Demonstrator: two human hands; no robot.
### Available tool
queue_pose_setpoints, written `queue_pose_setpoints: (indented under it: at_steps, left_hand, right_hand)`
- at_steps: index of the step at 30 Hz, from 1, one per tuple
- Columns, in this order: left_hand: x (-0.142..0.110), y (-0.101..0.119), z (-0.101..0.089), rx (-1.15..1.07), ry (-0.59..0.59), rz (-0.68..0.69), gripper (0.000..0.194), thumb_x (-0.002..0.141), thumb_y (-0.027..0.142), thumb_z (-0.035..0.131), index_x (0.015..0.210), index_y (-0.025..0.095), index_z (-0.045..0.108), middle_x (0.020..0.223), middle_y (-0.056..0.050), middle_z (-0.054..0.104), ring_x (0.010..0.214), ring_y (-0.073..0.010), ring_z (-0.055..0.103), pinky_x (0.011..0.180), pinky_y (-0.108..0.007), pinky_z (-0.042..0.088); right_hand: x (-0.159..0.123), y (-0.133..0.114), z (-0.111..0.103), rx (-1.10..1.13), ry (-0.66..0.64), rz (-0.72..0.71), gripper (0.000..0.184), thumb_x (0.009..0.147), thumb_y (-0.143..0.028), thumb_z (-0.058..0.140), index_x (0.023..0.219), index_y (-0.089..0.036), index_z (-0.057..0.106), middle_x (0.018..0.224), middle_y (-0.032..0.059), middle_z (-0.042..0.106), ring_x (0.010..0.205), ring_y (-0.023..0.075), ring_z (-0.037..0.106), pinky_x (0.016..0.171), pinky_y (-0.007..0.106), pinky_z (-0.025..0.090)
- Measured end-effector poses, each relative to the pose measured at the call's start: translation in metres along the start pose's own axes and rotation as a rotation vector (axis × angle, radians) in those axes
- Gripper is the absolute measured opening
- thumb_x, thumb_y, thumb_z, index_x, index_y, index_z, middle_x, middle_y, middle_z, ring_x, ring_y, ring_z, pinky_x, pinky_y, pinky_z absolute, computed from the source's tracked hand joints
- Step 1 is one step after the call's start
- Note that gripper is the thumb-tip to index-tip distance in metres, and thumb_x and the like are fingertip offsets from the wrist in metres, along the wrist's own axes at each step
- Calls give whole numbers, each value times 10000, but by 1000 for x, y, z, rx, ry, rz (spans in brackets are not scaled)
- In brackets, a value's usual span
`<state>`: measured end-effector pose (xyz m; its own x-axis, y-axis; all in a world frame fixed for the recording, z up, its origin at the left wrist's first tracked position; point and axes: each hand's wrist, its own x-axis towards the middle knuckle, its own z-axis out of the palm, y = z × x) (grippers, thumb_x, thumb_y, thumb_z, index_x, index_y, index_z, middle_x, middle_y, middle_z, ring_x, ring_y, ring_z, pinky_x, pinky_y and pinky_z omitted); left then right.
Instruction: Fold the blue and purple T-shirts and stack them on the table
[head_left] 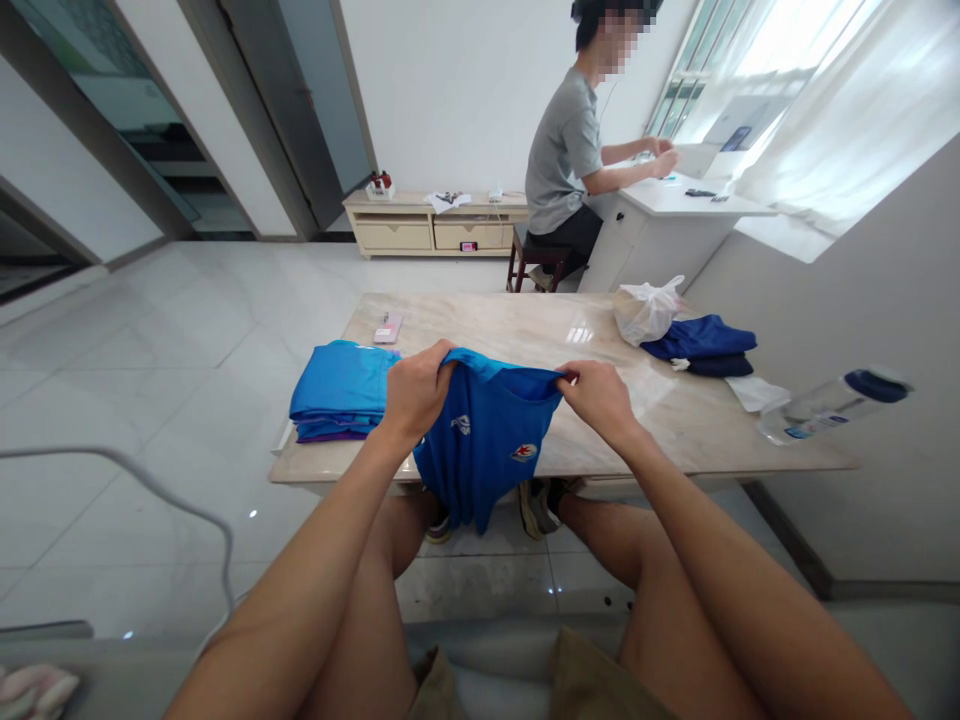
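A blue sports shirt (487,440) with a white logo and a small badge hangs between my hands, over the near edge of the marble-patterned table (510,320). My left hand (420,390) is closed on its upper left part. With fingers pinched, my right hand (598,397) grips the upper right corner. The cloth sags between the two grips and drops in folds below the tabletop. Just left of my left hand lies a stack of folded blue shirts (341,385), with a purple layer at the bottom.
A small pink packet (388,328) lies behind the stack. At the table's right are a white plastic bag (649,308), dark blue folded clothes (701,340) and a clear bottle (832,405) with a blue cap. Beyond, a person (566,150) sits on a stool at a white desk (682,200).
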<state>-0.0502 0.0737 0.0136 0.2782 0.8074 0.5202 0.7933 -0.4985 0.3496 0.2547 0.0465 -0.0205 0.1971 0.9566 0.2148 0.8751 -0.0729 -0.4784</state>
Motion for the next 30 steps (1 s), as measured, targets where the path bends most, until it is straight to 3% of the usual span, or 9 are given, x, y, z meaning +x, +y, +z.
queue_pose_setpoints:
  at_steps: [3,8,10,14,18,20,25,27,30]
  left_hand:
    - [1,-2,-1,31,26,-34,269,1107,305,496,1106,245,758,923,-69,812,882,-270,760,727,-306,430]
    - [3,-11,-3,30,65,-110,282,1099,355,509,1044,240,760,841,-77,773,826,-270,733,708,-309,408]
    - [5,-14,-7,-13,22,-119,323,1089,420,523,944,240,749,797,-71,746,800,-260,707,702,-308,408]
    - [3,-20,-14,-301,-330,-38,411,969,601,668,810,226,725,768,-26,726,755,-218,648,686,-289,438]
    - [0,-39,-10,-475,-734,-66,404,790,597,827,709,214,726,709,-6,710,685,-208,618,611,-287,436]
    - [0,-50,-7,-406,-672,-104,333,771,529,827,685,218,746,693,-17,714,683,-217,626,628,-298,459]
    - [6,-69,-16,-450,-48,-112,273,865,457,702,861,210,818,939,-64,786,905,-229,712,830,-305,563]
    - [7,-73,-22,-498,107,-148,309,912,462,648,914,196,806,916,-48,778,868,-209,702,791,-287,564]
    - [4,-80,-27,-453,91,-225,335,932,481,628,891,191,790,788,-20,757,756,-202,682,697,-278,548]
  right_hand:
    - [3,2,0,68,150,-36,149,827,-312,660,855,-219,772,995,134,754,1059,332,673,966,420,531]
    - [9,3,-4,453,179,147,216,903,-373,571,721,-263,533,662,-1,570,684,208,546,665,336,435]
    - [10,3,-12,517,273,169,251,928,-381,562,720,-273,469,624,-31,482,633,185,476,616,326,368]
    - [6,5,-30,391,511,86,266,965,-358,551,744,-279,426,629,-44,427,637,187,440,651,339,345]
    - [-3,8,-38,190,533,37,205,981,-341,538,798,-270,480,635,-27,458,617,208,448,659,348,321]
    - [-5,11,-40,95,511,6,155,982,-359,548,867,-255,561,658,-5,511,630,222,471,655,343,317]
    - [-1,23,-48,81,377,-127,333,999,-462,515,754,-244,577,632,16,529,642,209,491,653,327,344]
    - [0,28,-48,182,105,-198,425,970,-558,570,694,-235,573,628,4,543,631,184,486,636,313,361]
    - [-2,34,-42,228,-395,-218,473,829,-638,756,650,-219,631,628,-15,595,617,171,495,595,297,366]
